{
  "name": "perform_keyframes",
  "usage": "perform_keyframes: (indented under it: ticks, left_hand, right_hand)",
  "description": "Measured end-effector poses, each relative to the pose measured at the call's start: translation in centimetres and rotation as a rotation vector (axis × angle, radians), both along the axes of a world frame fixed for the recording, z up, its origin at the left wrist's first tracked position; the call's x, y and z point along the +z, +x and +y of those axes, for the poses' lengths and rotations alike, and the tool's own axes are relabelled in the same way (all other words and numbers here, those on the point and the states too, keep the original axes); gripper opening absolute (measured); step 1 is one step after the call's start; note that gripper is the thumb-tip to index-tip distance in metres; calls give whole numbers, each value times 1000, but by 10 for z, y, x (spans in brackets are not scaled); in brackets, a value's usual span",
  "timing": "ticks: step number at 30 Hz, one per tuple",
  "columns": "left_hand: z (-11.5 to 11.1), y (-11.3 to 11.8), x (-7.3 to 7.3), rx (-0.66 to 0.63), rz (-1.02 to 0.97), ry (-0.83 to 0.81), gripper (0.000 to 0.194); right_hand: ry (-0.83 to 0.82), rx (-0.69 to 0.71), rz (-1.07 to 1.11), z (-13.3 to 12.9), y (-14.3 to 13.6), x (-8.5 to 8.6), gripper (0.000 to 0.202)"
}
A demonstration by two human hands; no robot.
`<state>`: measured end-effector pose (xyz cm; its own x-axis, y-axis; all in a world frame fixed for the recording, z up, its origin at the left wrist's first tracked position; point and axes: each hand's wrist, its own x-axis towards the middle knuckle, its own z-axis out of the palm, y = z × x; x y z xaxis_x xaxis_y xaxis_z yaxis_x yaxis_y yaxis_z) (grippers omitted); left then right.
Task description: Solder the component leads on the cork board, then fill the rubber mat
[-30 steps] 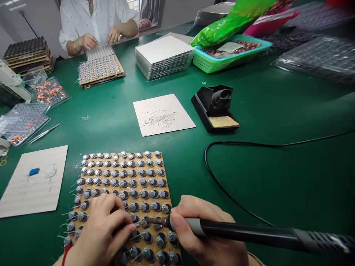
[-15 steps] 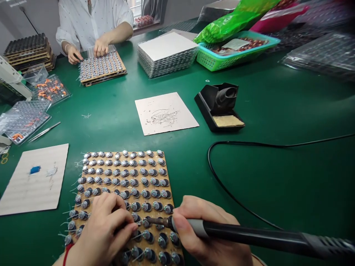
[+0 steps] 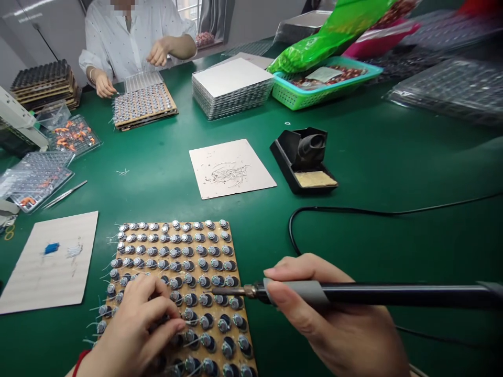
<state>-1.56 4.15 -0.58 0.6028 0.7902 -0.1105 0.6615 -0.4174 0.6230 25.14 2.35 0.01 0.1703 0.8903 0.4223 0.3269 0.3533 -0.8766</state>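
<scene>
Tabletop (image 3: pixel 373 157) dk grn. Board (image 3: pixel 196 273) tan-brn; parts (image 3: pixel 203 263) silver-gry & blk, gridded. Soldering iron (image 3: pixel 393 294) blk w/ gry grip. Sponge (image 3: pixel 316 179) pale yel. Shirt (image 3: pixel 129 52) wht w/ dk dots. Wristband (image 3: pixel 81 361) red.

Left hand (image 3: pixel 147 314), lower center-left: fingers pinched a thin wire (image 3: pixel 190 321) over a wooden board (image 3: pixel 216 332) with rows of metal-capped parts (image 3: pixel 205 300). Right hand (image 3: pixel 334 314), lower right: gripped a soldering iron (image 3: pixel 365 295), tip pointing left over the board; contact unclear. Green surface (image 3: pixel 393 157) throughout. Mid-frame: pale card (image 3: pixel 251 183) with wire scraps, black iron stand (image 3: pixel 301 162) with yellow sponge (image 3: pixel 315 179) just right of it. Far left: tweezers (image 3: pixel 65 195), above a second card (image 3: pixel 23 272). Upper left: co-worker in a white shirt (image 3: pixel 137 42) at another parts-filled board (image 3: pixel 167 116). Top right of center: green basket (image 3: pixel 298 99).
</scene>
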Motion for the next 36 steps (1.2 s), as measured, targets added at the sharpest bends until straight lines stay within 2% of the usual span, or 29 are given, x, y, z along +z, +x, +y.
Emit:
perform_keyframes:
  ticks: [3,7,11,15,17,21,26,36]
  left_hand:
    - [9,7,3,25,-18,41,16]
    - [10,18,-4,53,-23,143,12]
    - [4,19,-9,53,17,253,11]
    - [-1,20,-6,-18,82,433,9]
    - [-4,22,-4,-7,118,470,10]
    - [-9,26,-3,81,146,409,16]
    - [-10,26,-5,139,83,300,17]
    - [-11,31,-12,142,70,265,14]
  right_hand:
    - [14,14,-37,3,-5,-8,11]
    - [32,56,-71,-1,-12,-18,11]
    - [26,76,-62,-3,-11,-19,11]
    - [-2,76,-73,-2,-10,-19,12]
    - [3,78,-83,-2,-10,-20,12]
    - [11,90,-93,-2,-10,-21,12]
    - [12,87,-89,-3,-9,-20,12]
    - [9,106,-152,1,-11,-17,17]
